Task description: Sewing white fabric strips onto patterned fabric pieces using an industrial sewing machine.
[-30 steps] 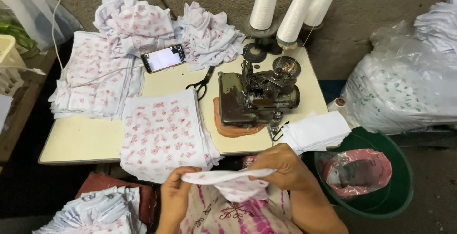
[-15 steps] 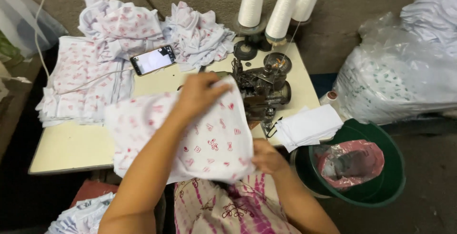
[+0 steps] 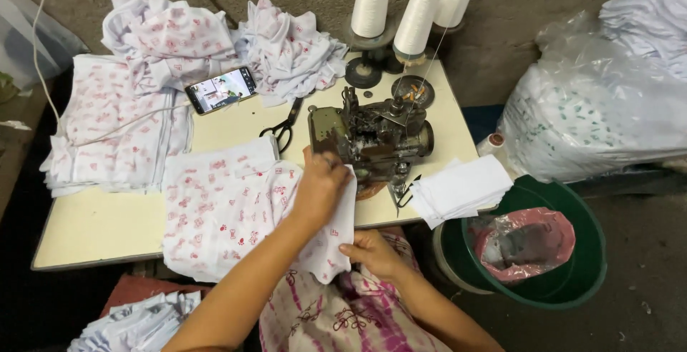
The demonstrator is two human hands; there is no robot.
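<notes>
Printed fabric piece (image 3: 325, 241), white with small red motifs: lying at the front edge of the cream worktop (image 3: 93, 227), its lower end hanging over the edge toward the person's lap. Left hand (image 3: 320, 187): resting palm-down on the piece just in front of the sewing machine (image 3: 372, 137), fingers curled and pressing the cloth, its grip closing on the upper edge. Right hand (image 3: 372, 252): sitting below the worktop edge, its grip pinching the lower hem of the same piece. Stack of matching printed pieces (image 3: 215, 209): lying just left of the held piece. Scissors (image 3: 285, 126), phone (image 3: 222, 89) and three white thread cones (image 3: 418, 12): sitting behind. Plain white cloth stack (image 3: 461, 189): overhanging the right edge above a green bucket (image 3: 572, 280).
</notes>
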